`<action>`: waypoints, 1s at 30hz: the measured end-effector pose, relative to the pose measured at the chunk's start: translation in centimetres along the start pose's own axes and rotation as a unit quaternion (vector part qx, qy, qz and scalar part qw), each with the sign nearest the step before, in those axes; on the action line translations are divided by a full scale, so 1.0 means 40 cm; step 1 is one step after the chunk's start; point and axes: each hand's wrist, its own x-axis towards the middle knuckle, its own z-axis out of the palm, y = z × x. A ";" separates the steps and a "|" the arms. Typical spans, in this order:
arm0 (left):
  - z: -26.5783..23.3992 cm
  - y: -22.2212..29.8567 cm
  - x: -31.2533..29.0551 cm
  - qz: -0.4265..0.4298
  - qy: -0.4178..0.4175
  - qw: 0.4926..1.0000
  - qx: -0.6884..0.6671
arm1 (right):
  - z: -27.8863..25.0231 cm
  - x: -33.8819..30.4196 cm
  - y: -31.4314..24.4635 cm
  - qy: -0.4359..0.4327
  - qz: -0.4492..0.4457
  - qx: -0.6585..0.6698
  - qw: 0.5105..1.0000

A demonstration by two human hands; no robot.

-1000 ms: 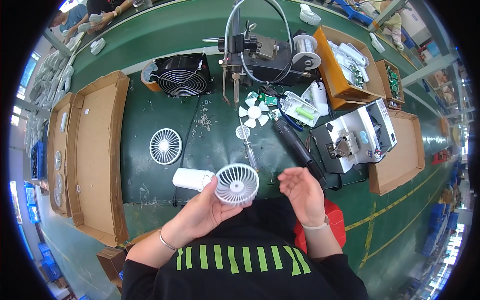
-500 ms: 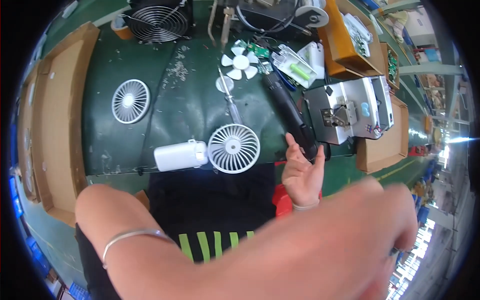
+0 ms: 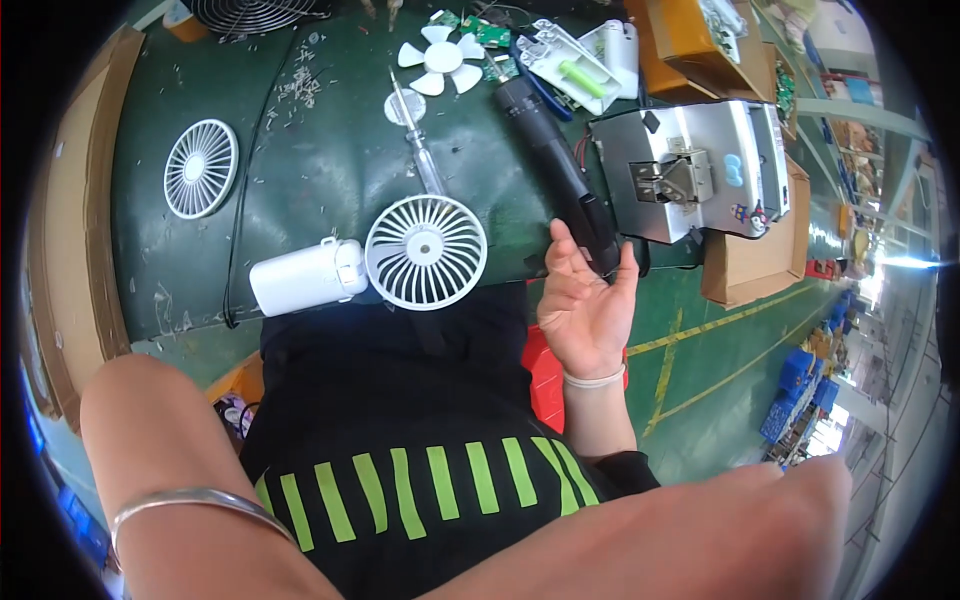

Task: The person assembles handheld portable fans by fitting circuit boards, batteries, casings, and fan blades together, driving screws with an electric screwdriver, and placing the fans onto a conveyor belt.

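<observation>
My right hand (image 3: 585, 305) is palm up at the table's front edge, fingers loosely apart. It lies against the lower end of a black electric screwdriver (image 3: 560, 165), not gripping it. My left arm crosses close in front of me, and my left hand (image 3: 790, 510) is blurred at the lower right, its fingers not clear. A white handheld fan body (image 3: 308, 277) lies by the front edge, joined to its round slotted grille (image 3: 425, 250). Behind this grille lies a clear-handled screwdriver (image 3: 420, 150), its shaft over a white disc (image 3: 403, 107). A loose white grille (image 3: 200, 168) rests at left.
A white fan blade (image 3: 440, 60), green circuit boards (image 3: 487, 34) and an opened white housing (image 3: 565, 70) with a green battery lie at the back. Right stands a metal device (image 3: 690, 175) beside cardboard boxes (image 3: 760, 260). A long cardboard tray (image 3: 85, 210) lines the left side.
My view has shifted, so the table things appear higher and further left. My left arm has dropped lower in view, uncovering more of my right forearm. My right hand stays by the electric screwdriver.
</observation>
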 end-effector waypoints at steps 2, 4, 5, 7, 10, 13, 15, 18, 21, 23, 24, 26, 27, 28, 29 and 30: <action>-0.001 -0.008 0.001 -0.017 0.003 1.000 -0.011 | -0.004 0.002 -0.002 -0.020 -0.005 0.013 1.000; -0.006 -0.002 -0.001 -0.034 0.006 0.999 -0.019 | -0.002 0.004 0.000 -0.017 -0.008 0.007 1.000; -0.007 0.001 -0.001 -0.043 0.006 0.999 -0.022 | 0.000 0.003 0.002 -0.013 -0.013 -0.003 1.000; -0.008 0.007 0.001 -0.059 0.008 0.998 -0.028 | 0.000 0.005 0.003 -0.004 -0.013 -0.013 1.000; -0.010 0.017 0.002 -0.080 0.010 0.996 -0.035 | 0.002 0.000 0.002 0.007 -0.009 -0.017 1.000; -0.015 0.029 -0.004 -0.099 0.013 0.994 -0.044 | 0.002 -0.005 -0.003 0.000 0.007 -0.006 1.000; -0.018 0.036 -0.009 -0.109 0.013 0.992 -0.058 | 0.006 -0.010 -0.007 -0.003 0.017 -0.005 1.000; -0.022 0.043 -0.020 -0.120 0.013 0.989 -0.086 | 0.006 -0.012 -0.015 -0.043 0.037 0.019 0.998; -0.025 0.041 -0.031 -0.130 0.022 0.985 -0.110 | -0.012 0.001 -0.024 -0.038 0.067 0.105 0.991; -0.027 0.044 -0.037 -0.138 0.023 0.982 -0.124 | -0.014 -0.001 -0.025 -0.051 0.056 0.057 0.996; -0.029 0.047 -0.039 -0.143 0.022 0.981 -0.130 | 0.000 -0.006 -0.013 -0.051 0.055 0.056 0.996; -0.034 0.055 -0.041 -0.153 0.024 0.979 -0.133 | 0.040 -0.015 0.035 0.031 -0.093 -0.162 0.982; -0.033 0.059 -0.041 -0.160 0.022 0.977 -0.136 | 0.045 -0.020 0.051 0.006 -0.148 -0.209 0.967; -0.032 0.064 -0.040 -0.168 0.019 0.976 -0.137 | 0.068 -0.018 0.073 0.043 -0.234 -0.242 0.941; -0.030 0.068 -0.039 -0.177 0.017 0.974 -0.138 | 0.086 -0.017 0.087 0.081 -0.318 -0.272 0.905; -0.028 0.072 -0.038 -0.185 0.015 0.973 -0.139 | 0.083 -0.018 0.070 0.049 -0.368 -0.335 0.866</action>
